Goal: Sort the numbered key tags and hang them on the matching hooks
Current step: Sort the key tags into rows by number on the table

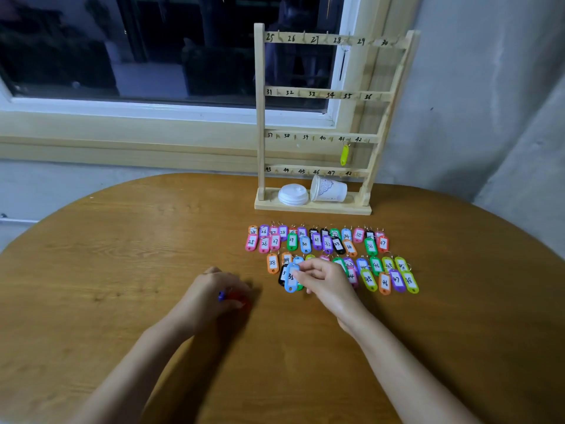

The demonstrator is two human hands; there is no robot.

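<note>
Round wooden surface (122, 240) below a dark window (153, 41), grey wall at right.

Wooden rack (260, 117): upright at the far edge, four rails of hooks numbered 25 to 48. Already hung: yellow tag (344, 155) near hook 41; dark tag (341, 67), seen edge-on, near hook 28 or 29.

Key tags (321, 243): two overlapping double rows on the surface in front of the rack, roughly in number order, touching and partly stacked.

Right hand (324, 280): narrow, thumb and forefinger pinching a light-blue tag (291, 278) at the left end of the near row; number partly covered, likely 38 or 39.

Left hand (214, 293): curled on the surface around a red thing (240, 301) with a blue bit showing; probably tags, not legible.

Risks, as judged:
- Neighbouring tags dragged out of order by snagged rings on lifting.
- Handwritten digits misread, hence the wrong hook.
- Tag slipping off a short hook on a hasty release.
- Rack rocked by a push on a rail.

In the way: paper cup (328, 189) on its side and stack of white lids (293, 194) on the rack's base, just under the 43 to 48 rail, crowding any tag hung there.
</note>
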